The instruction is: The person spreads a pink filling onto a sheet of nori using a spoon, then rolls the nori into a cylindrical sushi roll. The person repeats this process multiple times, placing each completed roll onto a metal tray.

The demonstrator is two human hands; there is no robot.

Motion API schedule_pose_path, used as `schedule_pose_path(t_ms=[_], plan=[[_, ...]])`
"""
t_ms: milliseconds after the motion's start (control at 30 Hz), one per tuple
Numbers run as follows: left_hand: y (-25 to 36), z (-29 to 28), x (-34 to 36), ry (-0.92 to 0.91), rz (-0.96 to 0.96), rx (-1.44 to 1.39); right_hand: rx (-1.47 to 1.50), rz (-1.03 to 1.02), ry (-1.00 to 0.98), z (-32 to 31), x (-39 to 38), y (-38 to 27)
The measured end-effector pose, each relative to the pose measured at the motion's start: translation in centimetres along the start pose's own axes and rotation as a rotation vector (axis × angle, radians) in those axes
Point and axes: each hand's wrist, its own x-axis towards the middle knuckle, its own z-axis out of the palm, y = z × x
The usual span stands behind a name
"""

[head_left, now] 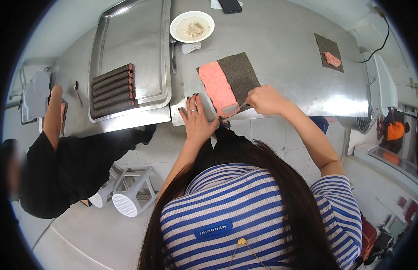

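A square dark seaweed sheet (239, 74) lies on the steel table (290, 54), its left half covered in pink paste (213, 85). My right hand (265, 99) grips a spoon (231, 109) by its handle, the bowl resting on the paste near the bottom edge. My left hand (195, 118) lies with fingers spread on the table's near edge, left of the sheet, its thumb at the sheet's lower corner.
A metal tray (132, 36) holds several dark rolls (112, 87). A white bowl (192, 27) of liquid, a phone (229, 5) and another seaweed sheet (326, 45) with paste lie farther off. A co-worker (65, 171) works at left, beside white stools (128, 200).
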Motion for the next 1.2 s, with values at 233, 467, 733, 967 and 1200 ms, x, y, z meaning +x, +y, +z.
schedule_pose_path(t_ms=[233, 467, 733, 967, 1200], plan=[[0.4, -0.5, 0.2, -0.029, 0.011, 0.014, 0.014, 0.140, 0.354, -0.4, 4.9, 1.5], [0.0, 0.0, 0.0, 0.012, 0.014, -0.012, 0.067, 0.011, -0.018, 1.7, -1.9, -1.4], [0.3, -0.2, 0.2, -0.016, 0.033, 0.019, 0.504, 0.463, 0.341, 1.1, 3.4, 4.8], [-0.1, 0.0, 0.1, -0.005, 0.069, 0.034, 0.463, 0.455, 0.380, 2.2, 5.8, 4.3], [0.4, -0.5, 0.3, -0.033, 0.082, 0.045, 0.462, 0.467, 0.278, 5.2, -1.8, 0.0]])
